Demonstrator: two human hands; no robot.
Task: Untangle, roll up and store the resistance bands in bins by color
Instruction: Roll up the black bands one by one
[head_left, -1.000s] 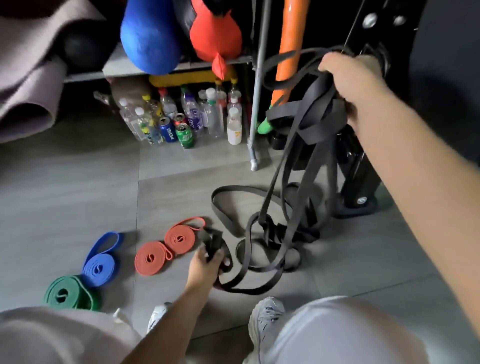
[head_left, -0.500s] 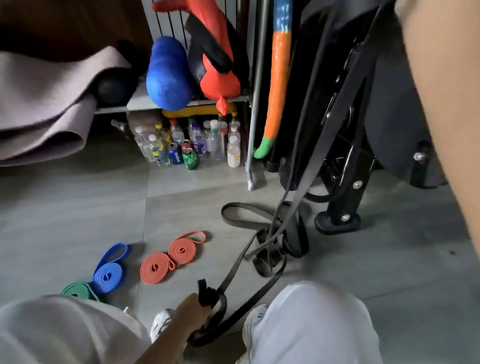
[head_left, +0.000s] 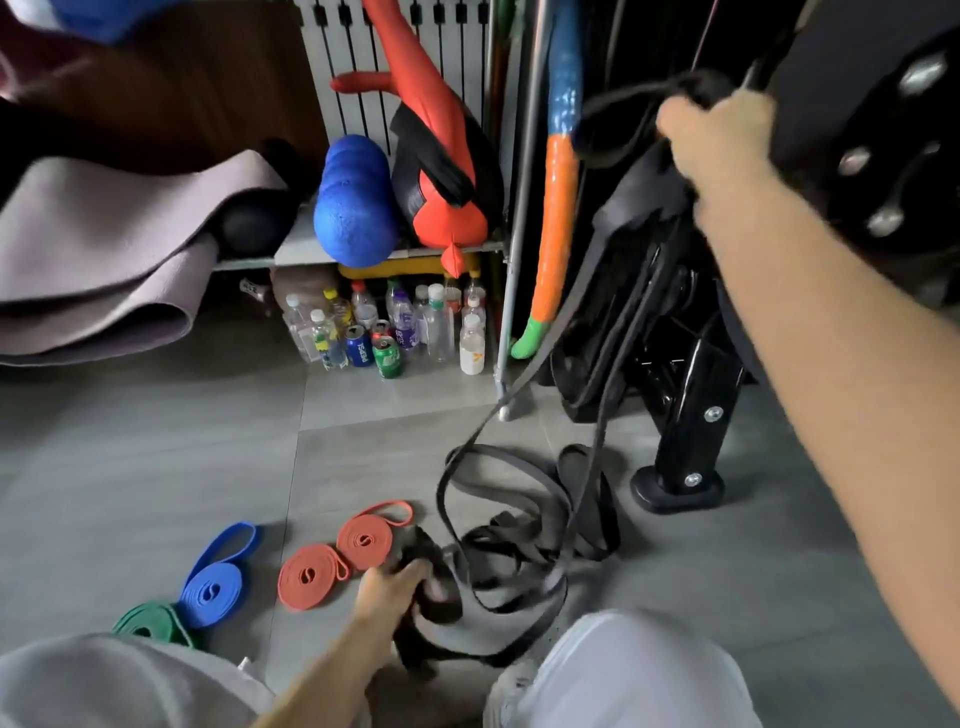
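Looking down thru the head cam, I see the R hand (head_left: 719, 140) up at approx 1 o'clock, fist clenched round a bunch of the black bands (head_left: 511, 543), w/ strands hanging from it down to the grey floor (head_left: 156, 467). L hand (head_left: 395, 587) sits low at approx 6 o'clock, fingers curled round another part of the same black tangle, close to the tiles. Most of that tangle lies in loose unrolled loops on the floor, at 3 o'clock from the L hand. Two red rolls (head_left: 337, 561) lie touching each other just beside the L hand at its 10 o'clock. Blue roll (head_left: 213, 592) is further out at 9 o'clock, tail end loose, and the green roll (head_left: 148, 623) is up against it at 8 o'clock, partly hidden by my knee. Bottles & cans (head_left: 389, 332) stand at 12 o'clock under a shelf. Black stand foot (head_left: 675, 488) is near the loops, at their 3 o'clock. No bins in shot that I can make out.
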